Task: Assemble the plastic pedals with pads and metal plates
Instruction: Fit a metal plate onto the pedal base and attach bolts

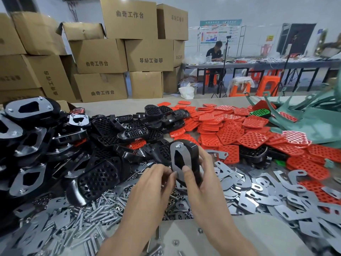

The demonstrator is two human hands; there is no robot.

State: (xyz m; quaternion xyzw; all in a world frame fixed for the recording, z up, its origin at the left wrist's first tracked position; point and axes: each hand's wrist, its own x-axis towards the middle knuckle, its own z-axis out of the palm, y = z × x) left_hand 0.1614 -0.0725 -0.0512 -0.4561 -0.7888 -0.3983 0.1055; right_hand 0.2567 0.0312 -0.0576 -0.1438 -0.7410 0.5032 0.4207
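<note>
A black plastic pedal (193,154) stands upright at the table's middle, a grey metal plate (181,153) on its near face and a bolt with a nut at its top. My right hand (198,180) grips the pedal, thumb on the plate and fingers behind. My left hand (156,180) pinches at the plate's lower left edge; what lies between its fingertips is hidden. Loose black pedals (103,174) lie to the left, red pads (252,139) at the right back, metal plates (265,196) at the right front, and bolts (96,215) and nuts in front.
Finished pedals with plates (29,108) are stacked at the far left. Green metal brackets (313,117) lie at the far right. Cardboard boxes (99,56) stand behind the table. A seated person (215,52) works at a distant table near orange stools (267,87).
</note>
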